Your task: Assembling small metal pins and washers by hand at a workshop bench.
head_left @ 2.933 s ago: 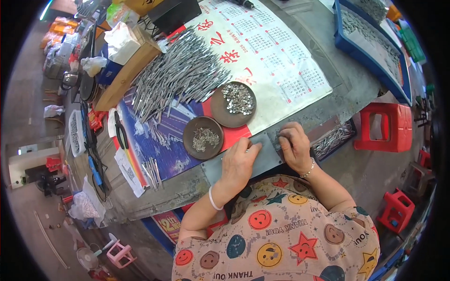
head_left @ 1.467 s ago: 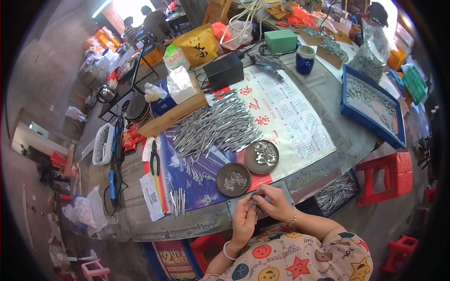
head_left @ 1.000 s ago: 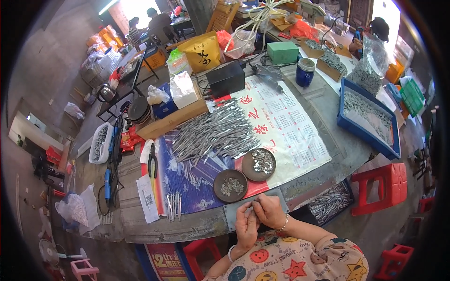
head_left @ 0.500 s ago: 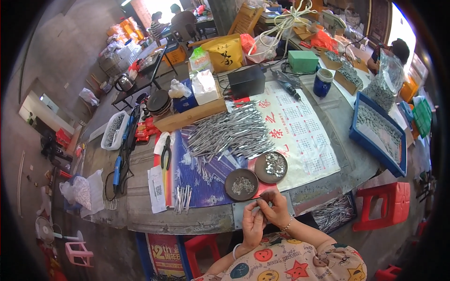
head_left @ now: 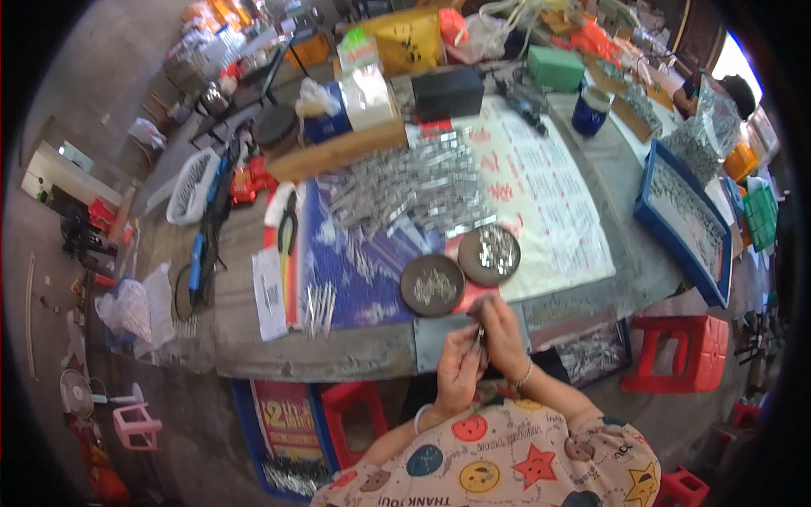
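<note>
Barely legible: both hands' point(head_left: 481, 351) grip pinching one small, blurred metal piece point(head_left: 479, 340).

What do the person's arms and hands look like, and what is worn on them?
Both forearms are bare. The left hand has a pale bangle on its wrist; the right hand has a thin light bracelet. The short sleeves are cream with coloured smiley faces and stars.

I am seeing a small metal piece point(head_left: 479, 338) pinched between my left hand point(head_left: 459, 370) and right hand point(head_left: 503, 336), too tiny and blurred to identify. My fingers are covering most of it. Just beyond the hands, the contents of two round dishes point(head_left: 432, 285) are blurring into grey specks.
</note>
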{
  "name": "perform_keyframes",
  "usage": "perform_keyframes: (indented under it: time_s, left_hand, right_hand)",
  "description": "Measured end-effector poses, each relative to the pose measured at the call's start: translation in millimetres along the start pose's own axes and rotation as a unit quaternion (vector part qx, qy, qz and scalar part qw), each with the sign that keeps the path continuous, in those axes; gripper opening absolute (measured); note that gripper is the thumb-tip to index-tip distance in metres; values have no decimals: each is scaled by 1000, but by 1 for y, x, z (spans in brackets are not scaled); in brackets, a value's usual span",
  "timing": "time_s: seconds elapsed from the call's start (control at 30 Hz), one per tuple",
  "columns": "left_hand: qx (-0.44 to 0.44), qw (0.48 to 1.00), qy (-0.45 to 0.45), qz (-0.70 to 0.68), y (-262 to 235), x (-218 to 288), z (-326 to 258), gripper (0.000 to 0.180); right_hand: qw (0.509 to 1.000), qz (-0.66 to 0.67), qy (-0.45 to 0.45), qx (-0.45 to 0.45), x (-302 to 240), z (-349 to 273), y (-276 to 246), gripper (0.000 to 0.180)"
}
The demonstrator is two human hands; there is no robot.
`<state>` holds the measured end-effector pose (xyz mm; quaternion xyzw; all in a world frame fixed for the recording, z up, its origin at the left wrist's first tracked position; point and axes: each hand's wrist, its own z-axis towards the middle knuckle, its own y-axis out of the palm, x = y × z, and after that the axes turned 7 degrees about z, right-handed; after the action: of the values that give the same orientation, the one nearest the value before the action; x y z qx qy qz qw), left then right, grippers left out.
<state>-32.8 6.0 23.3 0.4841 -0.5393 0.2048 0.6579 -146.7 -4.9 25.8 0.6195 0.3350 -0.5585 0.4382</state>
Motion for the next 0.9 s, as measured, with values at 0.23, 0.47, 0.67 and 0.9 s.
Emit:
perform_keyframes:
  time_s: [0.23, 0.47, 0.67, 0.9]
  left_hand:
    - [35, 998, 44, 28, -10, 4, 8, 26]
    - [63, 998, 16, 17, -12, -7, 5, 23]
    - [32, 999, -8, -12, -14, -1, 3, 26]
    - [82, 996, -24, -8, -13, -3, 8, 25]
  right_hand:
    - [990, -78, -100, -68, -8, -4, 1, 17]
    - [943, -263, -198, -45, 2, -8, 8, 12]
    - [990, 47, 115, -61, -1, -7, -2, 25]
    - [975, -170, -127, -64, -7, -10, 1, 11]
